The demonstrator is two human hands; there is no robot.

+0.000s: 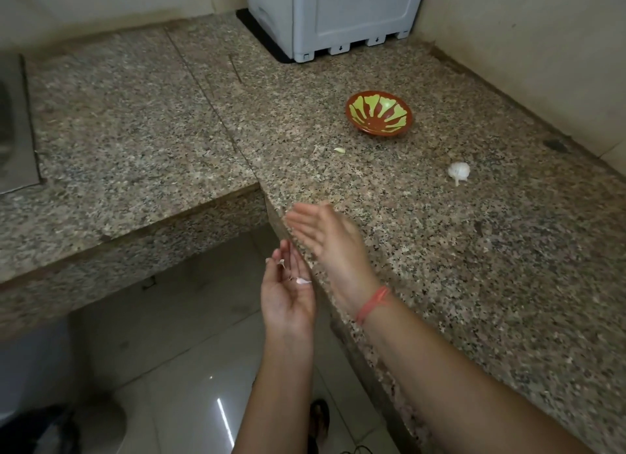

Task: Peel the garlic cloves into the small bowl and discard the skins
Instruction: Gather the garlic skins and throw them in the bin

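My left hand [288, 296] is cupped palm up just off the counter's edge, with a few pale garlic skins [302, 281] lying in it. My right hand [323, 236] is flat and blurred, fingers together, on the counter edge beside the left palm. The small brown bowl [378, 113] with a green and yellow pattern sits farther back on the granite counter [474, 250]. A peeled clove [339, 150] lies on the counter in front of the bowl. A whole garlic bulb [459, 171] rests to the right.
A white appliance [335, 16] stands at the back against the wall. A steel sink [15, 128] is set in the counter at far left. Below the hands is shiny tiled floor [189, 369] with a sandalled foot [319, 419].
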